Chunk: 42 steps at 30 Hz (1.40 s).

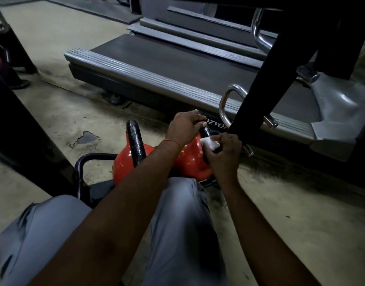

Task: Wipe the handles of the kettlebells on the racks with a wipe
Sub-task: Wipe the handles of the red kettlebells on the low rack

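The white wipe [209, 143] is pinched by the right hand [224, 155] against the black handle [206, 131] of the right red kettlebell [193, 162]; the handle's top is gripped by the left hand [184, 125]. This kettlebell is seated on a low black rack [82, 164] at floor level, just beside a second red kettlebell [126, 162]. A treadmill [157, 65] is seen beyond.

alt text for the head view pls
A person's left hand grips the black handle of a red kettlebell while the right hand presses a white wipe to it. A second red kettlebell sits beside it on a black rack, a treadmill behind.
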Motion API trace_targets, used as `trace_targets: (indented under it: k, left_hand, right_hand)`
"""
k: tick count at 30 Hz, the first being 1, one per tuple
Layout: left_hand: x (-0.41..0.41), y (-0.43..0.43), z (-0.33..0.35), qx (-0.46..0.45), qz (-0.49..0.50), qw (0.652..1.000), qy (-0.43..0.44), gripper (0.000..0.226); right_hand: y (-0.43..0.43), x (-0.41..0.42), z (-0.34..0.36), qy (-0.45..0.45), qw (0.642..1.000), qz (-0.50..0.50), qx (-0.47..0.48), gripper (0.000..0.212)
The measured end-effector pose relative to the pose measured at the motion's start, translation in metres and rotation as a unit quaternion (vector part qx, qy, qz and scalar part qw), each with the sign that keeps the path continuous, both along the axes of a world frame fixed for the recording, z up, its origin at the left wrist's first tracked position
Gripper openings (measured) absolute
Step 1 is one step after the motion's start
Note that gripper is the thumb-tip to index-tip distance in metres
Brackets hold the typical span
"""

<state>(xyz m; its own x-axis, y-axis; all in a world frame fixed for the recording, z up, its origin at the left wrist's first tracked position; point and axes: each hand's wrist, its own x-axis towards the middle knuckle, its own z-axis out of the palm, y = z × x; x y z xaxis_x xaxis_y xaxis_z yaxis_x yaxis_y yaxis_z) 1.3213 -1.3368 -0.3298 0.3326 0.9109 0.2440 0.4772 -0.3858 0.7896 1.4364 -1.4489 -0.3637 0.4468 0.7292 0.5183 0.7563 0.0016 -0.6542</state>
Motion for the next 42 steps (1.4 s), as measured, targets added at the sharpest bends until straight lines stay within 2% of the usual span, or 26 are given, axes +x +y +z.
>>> trace_targets:
  k: [2, 5, 8, 13, 15, 17, 19, 21, 25, 27, 29, 31, 34, 36, 38, 40, 42]
  left_hand:
    - [0.000, -0.002, 0.002, 0.004, 0.001, 1.000, 0.001, 0.028]
    - [0.001, -0.005, 0.003, -0.001, 0.002, 1.000, -0.003, 0.029]
    - [0.000, -0.009, 0.004, -0.002, -0.002, 1.000, 0.004, 0.032]
    - [0.000, -0.015, 0.003, 0.053, -0.008, 0.998, 0.020, 0.034]
    - [0.001, -0.018, 0.002, 0.053, -0.011, 0.998, 0.015, 0.033]
    - [0.002, -0.022, 0.001, 0.041, -0.023, 0.999, -0.014, 0.034]
    - [0.002, -0.024, 0.002, 0.028, -0.024, 0.999, -0.037, 0.035]
    - [0.001, -0.022, 0.004, 0.014, -0.015, 0.999, -0.033, 0.034]
    - [-0.001, -0.019, 0.002, 0.001, -0.015, 1.000, -0.010, 0.039]
    - [-0.001, -0.018, -0.001, -0.005, -0.010, 1.000, -0.007, 0.044]
    - [-0.001, -0.018, -0.002, -0.005, -0.009, 1.000, -0.002, 0.046]
    - [-0.001, -0.018, -0.002, -0.001, -0.011, 1.000, -0.005, 0.045]
    - [-0.002, -0.014, -0.002, -0.001, -0.014, 1.000, -0.015, 0.039]
    - [-0.001, -0.012, -0.002, -0.008, -0.020, 1.000, -0.019, 0.039]
    - [-0.001, -0.010, -0.001, -0.006, -0.028, 1.000, -0.012, 0.038]
    - [-0.002, -0.008, 0.000, -0.002, -0.028, 1.000, 0.001, 0.035]
    - [-0.004, -0.006, 0.001, 0.001, -0.030, 1.000, 0.009, 0.035]
  right_hand:
    - [-0.002, -0.007, -0.002, -0.076, 0.996, -0.037, 0.028, 0.027]
    - [-0.016, -0.006, -0.013, -0.177, 0.984, 0.003, 0.025, 0.022]
    - [-0.032, -0.002, -0.029, -0.177, 0.984, 0.012, 0.018, 0.026]
    - [-0.048, 0.009, -0.037, -0.038, 0.998, -0.027, 0.030, 0.028]
    - [-0.048, 0.007, -0.029, 0.103, 0.995, -0.007, -0.015, 0.024]
    - [-0.044, 0.006, -0.018, 0.255, 0.965, 0.022, -0.049, 0.017]
    - [-0.030, 0.010, -0.009, 0.340, 0.937, 0.062, -0.054, 0.012]
    - [-0.010, 0.015, -0.002, 0.416, 0.901, 0.095, -0.077, 0.016]
    - [0.018, 0.018, 0.015, 0.544, 0.809, 0.124, -0.183, 0.023]
    - [0.021, 0.018, 0.021, 0.552, 0.795, 0.140, -0.208, 0.025]
    - [0.016, 0.023, 0.019, 0.540, 0.801, 0.149, -0.211, 0.025]
    - [0.004, 0.028, 0.011, 0.505, 0.824, 0.164, -0.198, 0.024]
    - [-0.017, 0.034, -0.004, 0.476, 0.858, 0.153, -0.121, 0.019]
    - [-0.026, 0.033, -0.005, 0.425, 0.890, 0.146, -0.070, 0.014]
    - [-0.025, 0.026, -0.003, 0.315, 0.939, 0.129, -0.042, 0.012]
    - [-0.019, 0.016, -0.001, 0.127, 0.987, 0.098, -0.022, 0.018]
    - [-0.019, 0.005, -0.005, -0.042, 0.997, 0.064, 0.007, 0.024]
